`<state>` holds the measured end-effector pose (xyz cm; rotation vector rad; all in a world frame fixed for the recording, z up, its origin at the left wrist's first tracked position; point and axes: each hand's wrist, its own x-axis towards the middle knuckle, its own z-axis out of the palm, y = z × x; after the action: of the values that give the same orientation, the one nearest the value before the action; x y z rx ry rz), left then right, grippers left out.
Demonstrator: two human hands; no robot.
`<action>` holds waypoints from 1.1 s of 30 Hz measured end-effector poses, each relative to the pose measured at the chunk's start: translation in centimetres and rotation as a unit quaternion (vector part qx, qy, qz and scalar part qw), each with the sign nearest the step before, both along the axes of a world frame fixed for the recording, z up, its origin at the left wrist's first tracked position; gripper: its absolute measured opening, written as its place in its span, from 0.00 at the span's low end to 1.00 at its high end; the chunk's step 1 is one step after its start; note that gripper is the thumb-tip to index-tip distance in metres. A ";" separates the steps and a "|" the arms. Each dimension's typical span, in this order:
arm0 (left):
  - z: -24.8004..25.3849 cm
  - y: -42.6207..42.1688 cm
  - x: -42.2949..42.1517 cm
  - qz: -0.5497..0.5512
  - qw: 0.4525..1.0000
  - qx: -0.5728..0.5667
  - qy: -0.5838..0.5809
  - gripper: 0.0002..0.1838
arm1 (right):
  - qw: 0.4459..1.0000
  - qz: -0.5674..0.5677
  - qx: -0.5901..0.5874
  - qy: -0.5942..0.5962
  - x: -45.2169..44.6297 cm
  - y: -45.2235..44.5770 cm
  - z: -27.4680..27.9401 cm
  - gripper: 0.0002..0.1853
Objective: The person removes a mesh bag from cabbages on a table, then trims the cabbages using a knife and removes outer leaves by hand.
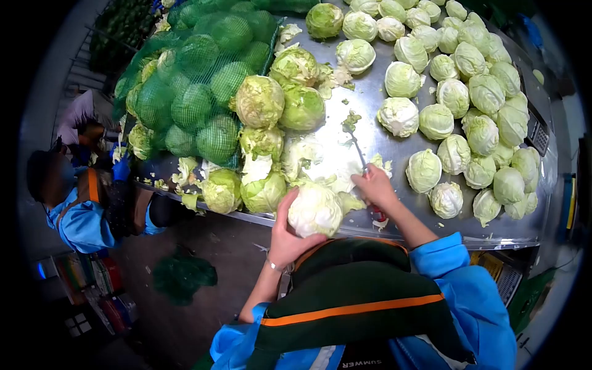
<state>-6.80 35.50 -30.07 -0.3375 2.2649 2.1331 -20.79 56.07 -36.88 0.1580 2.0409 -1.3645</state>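
My left hand (287, 231) is wrapped round the left and near side of a pale, trimmed cabbage (315, 210) at the table's front edge. To the right of that cabbage, my right hand (375, 186) grips a knife (357, 148), its blade pointing away from me over the metal surface. A loose leaf (351, 202) sticks out from the cabbage's right side, between it and my right hand. Untrimmed cabbages (263, 192) with greener outer leaves lie just left of and beyond my left hand. Leaf scraps are scattered near the blade.
Many pale cabbages (453, 154) cover the right of the metal table (361, 103). A green net (203, 80) full of cabbages lies at the back left. Another person (92, 203) is at the left edge. Dark green netting (184, 275) lies on the floor.
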 end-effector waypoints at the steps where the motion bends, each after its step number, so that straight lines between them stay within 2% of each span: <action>1: 1.7 -0.3 -0.5 -0.016 0.998 0.038 0.050 0.56 | 0.995 -0.022 -0.053 -0.082 -0.8 -0.2 2.9 0.18; 2: 3.4 -0.4 -1.1 -0.028 0.991 0.079 0.104 0.57 | 0.972 -0.074 -0.160 -0.153 -1.3 -0.6 6.6 0.20; 3: 5.4 -0.3 -1.9 -0.042 0.985 0.132 0.102 0.60 | 0.932 -0.117 -0.262 -0.221 -1.4 -1.4 10.2 0.23; 4: 6.2 -0.7 -2.7 -0.041 0.993 0.060 0.095 0.61 | 0.873 -0.158 -0.359 -0.291 -1.0 -1.9 12.0 0.26; 6: 7.3 -1.6 -4.0 -0.035 0.992 -0.091 0.075 0.63 | 0.944 0.030 -0.296 -0.144 -0.1 -2.1 10.6 0.33; 7: 6.7 -1.0 -3.9 0.014 0.995 0.080 0.056 0.63 | 0.944 0.050 -0.316 -0.077 0.2 -3.1 13.3 0.34; 8: 7.2 -0.5 -3.6 0.015 0.984 0.168 0.051 0.61 | 0.951 0.057 -0.298 -0.054 0.6 -3.4 13.4 0.36; 10: 6.0 1.1 -2.9 0.101 0.981 0.163 0.013 0.58 | 0.965 0.061 -0.256 -0.020 2.0 -3.6 13.2 0.38; 11: 5.9 1.8 -2.9 0.143 0.971 0.193 0.014 0.56 | 0.958 0.052 -0.281 0.005 2.3 -3.8 13.2 0.38; 13: 5.9 1.7 -2.5 0.137 0.981 0.131 0.042 0.55 | 0.940 0.042 -0.333 0.067 2.5 -4.2 12.6 0.36; 14: 5.9 1.6 -2.3 0.132 0.985 0.100 0.055 0.54 | 0.938 0.065 -0.321 0.115 2.3 -4.2 12.9 0.33; 15: 6.2 1.3 -2.2 0.114 0.989 0.065 0.068 0.54 | 0.933 0.085 -0.308 0.164 2.2 -4.1 13.2 0.30; 17: 7.0 0.3 -2.0 0.078 0.992 -0.011 0.097 0.53 | 0.920 0.176 -0.206 0.284 0.6 -4.2 16.0 0.22; 20: 6.8 -0.2 -1.0 0.051 0.990 0.040 0.124 0.53 | 0.985 0.025 -0.150 0.075 -1.8 -4.4 16.7 0.13; 22: 6.9 0.2 -0.4 0.091 0.978 0.172 0.068 0.54 | 0.987 0.055 -0.128 0.085 -2.6 -4.3 14.7 0.11; 24: 7.0 0.6 -0.6 0.146 0.939 0.308 0.042 0.55 | 0.987 0.074 -0.106 0.097 -2.8 -4.2 13.9 0.11; 26: 6.5 0.6 -0.7 0.174 0.898 0.399 0.060 0.50 | 0.988 0.081 -0.081 0.105 -2.2 -3.9 13.7 0.11; 27: 6.1 0.6 -0.6 0.189 0.874 0.442 0.066 0.48 | 0.990 0.083 -0.099 0.060 -1.7 -3.9 14.6 0.18; 28: 5.8 0.5 -0.6 0.204 0.848 0.483 0.073 0.45 | 0.981 0.087 -0.152 0.086 -0.9 -4.1 14.6 0.21; 30: 6.0 0.4 -0.9 0.204 0.860 0.460 0.083 0.42 | 0.952 0.088 -0.258 0.138 0.8 -5.0 14.9 0.29; 32: 6.7 0.8 -1.5 0.209 0.881 0.417 0.078 0.43 | 0.943 0.135 -0.245 0.180 1.8 -6.5 16.8 0.34; 33: 7.0 1.0 -1.7 0.219 0.875 0.427 0.073 0.42 | 0.937 0.158 -0.237 0.201 2.1 -6.8 17.5 0.37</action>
<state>-8.54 36.49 -23.12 -0.6986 1.1114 3.1840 -18.68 49.28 -19.37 -0.6818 1.8647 -1.7254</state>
